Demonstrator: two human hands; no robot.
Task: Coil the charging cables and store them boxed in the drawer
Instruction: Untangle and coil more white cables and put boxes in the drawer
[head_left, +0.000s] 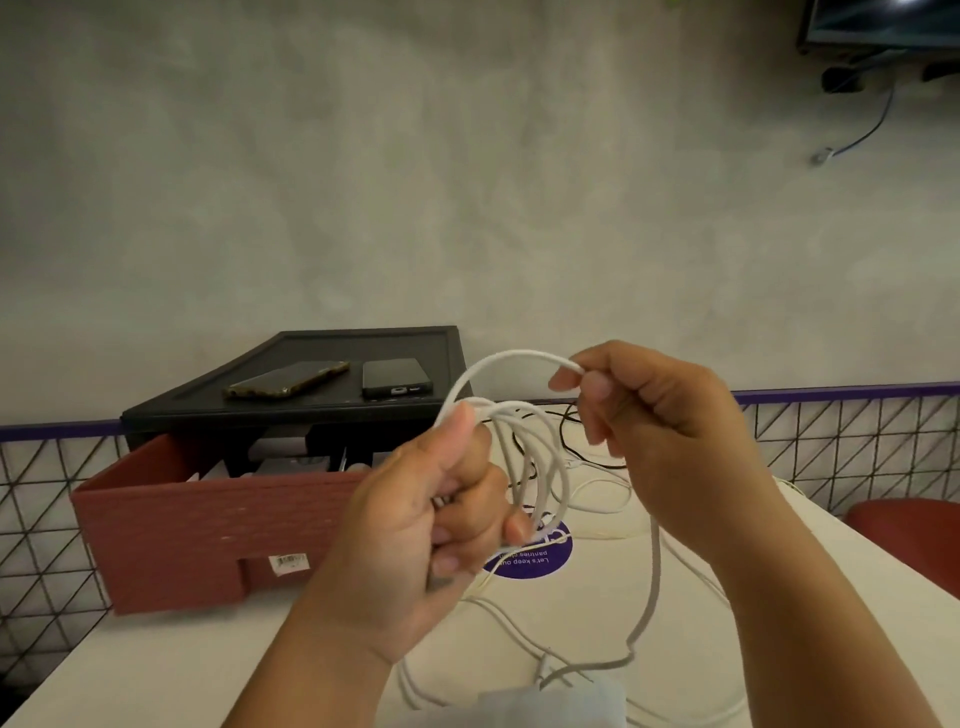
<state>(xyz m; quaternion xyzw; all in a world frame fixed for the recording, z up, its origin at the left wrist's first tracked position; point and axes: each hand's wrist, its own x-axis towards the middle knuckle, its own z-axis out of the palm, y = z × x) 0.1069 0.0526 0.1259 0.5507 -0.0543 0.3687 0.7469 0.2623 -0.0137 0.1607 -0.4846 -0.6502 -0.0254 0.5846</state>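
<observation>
White cable (509, 355) mid-coil above the surface (587, 608): left hand (441, 525) fists the gathered loops so they can't spring, right hand (660, 431) pinches the free run to lay another; red box (156, 519) waits by the far-left corner.

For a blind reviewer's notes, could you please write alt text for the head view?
Two hands hold a partly coiled white charging cable above a white table: the left hand grips the loops, the right hand pinches the next arc. Other cables lie loose on the table; behind, a red drawer stands open under a black stand bearing two phones.
</observation>
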